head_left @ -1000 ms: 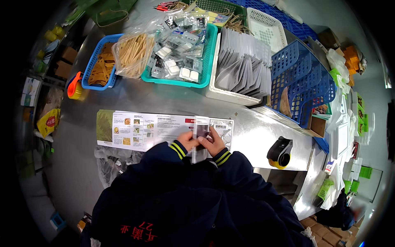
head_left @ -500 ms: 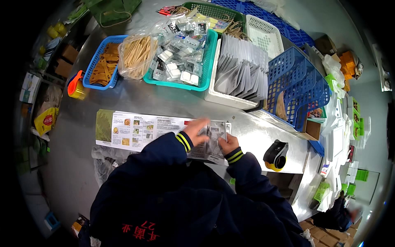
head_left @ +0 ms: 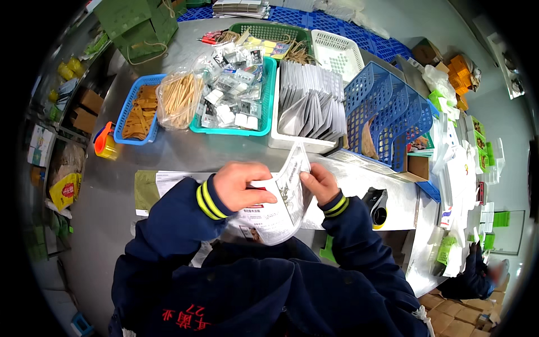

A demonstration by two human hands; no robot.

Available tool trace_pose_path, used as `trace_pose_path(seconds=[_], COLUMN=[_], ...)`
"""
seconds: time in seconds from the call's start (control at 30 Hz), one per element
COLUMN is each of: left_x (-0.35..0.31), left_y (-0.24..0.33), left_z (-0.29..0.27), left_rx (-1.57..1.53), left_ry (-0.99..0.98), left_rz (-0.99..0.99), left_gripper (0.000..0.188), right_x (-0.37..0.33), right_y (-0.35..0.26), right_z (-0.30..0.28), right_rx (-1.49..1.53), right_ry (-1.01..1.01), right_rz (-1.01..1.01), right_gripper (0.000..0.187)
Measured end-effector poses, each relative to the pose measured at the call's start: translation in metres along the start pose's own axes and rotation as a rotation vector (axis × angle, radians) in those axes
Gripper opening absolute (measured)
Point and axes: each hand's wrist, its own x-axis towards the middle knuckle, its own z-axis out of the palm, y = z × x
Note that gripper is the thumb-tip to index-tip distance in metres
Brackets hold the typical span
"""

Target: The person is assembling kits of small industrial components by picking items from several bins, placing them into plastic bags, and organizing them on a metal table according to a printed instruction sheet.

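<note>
Fingers [head_left: 259, 196] on curved white sheet [head_left: 272, 216]

Shiny metal table [head_left: 101, 213], blue basket [head_left: 135, 142] at left, orange-and-yellow container [head_left: 106, 147] just beside it, teal basket [head_left: 230, 132], white box [head_left: 297, 145] to its right, black tape dispenser [head_left: 377, 205].

place: you are in a packing workshop
worktop: your steel table [head_left: 100, 196]
supplies: turquoise basket [head_left: 230, 132] of sealed sachets [head_left: 227, 92], white box [head_left: 295, 141] of folded papers [head_left: 311, 101] ahead of you
tool: tape dispenser [head_left: 375, 203] at your right
edges: shelving [head_left: 56, 132] on your left, cardboard boxes [head_left: 456, 321] and a co-worker [head_left: 469, 277] rightward
</note>
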Motion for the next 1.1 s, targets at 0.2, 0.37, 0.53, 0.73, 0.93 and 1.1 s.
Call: trace_pose_path(seconds=[0.2, 0.37, 0.53, 0.73, 0.93, 1.1], left_x=[-0.009, -0.023, -0.016, -0.021, -0.019, -0.018], left_y=[0.020, 0.012, -0.003, -0.055, -0.067, -0.049], left_z=[-0.006, -0.006, -0.005, -0.041, -0.027, -0.024], left_rx=[0.010, -0.093, 0.001, -0.121, -0.276, -0.313], left_ry=[0.089, 0.073, 0.232, -0.039, -0.023, 0.135], left_rz=[0.281, -0.117, -0.129, -0.230, -0.396, -0.375], left_gripper=[0.033, 0.043, 0.032, 0.044, 0.024, 0.026], right_x=[-0.002, -0.007, -0.015, -0.010, -0.010, -0.021], right_y=[0.034, 0.050, -0.033, -0.027, -0.022, 0.007], right_z=[0.109, 0.126, 0.082, 0.018, 0.022, 0.072], right_rx=[0.890, 0.731, 0.180, -0.324, -0.768, -1.081], right_ry=[-0.392, -0.439, -0.455, -0.310, 0.138, 0.176], right_rz=[0.049, 0.086, -0.004, -0.004, -0.761, -0.901], right_gripper=[0.032, 0.037, 0.036, 0.021, 0.049, 0.038])
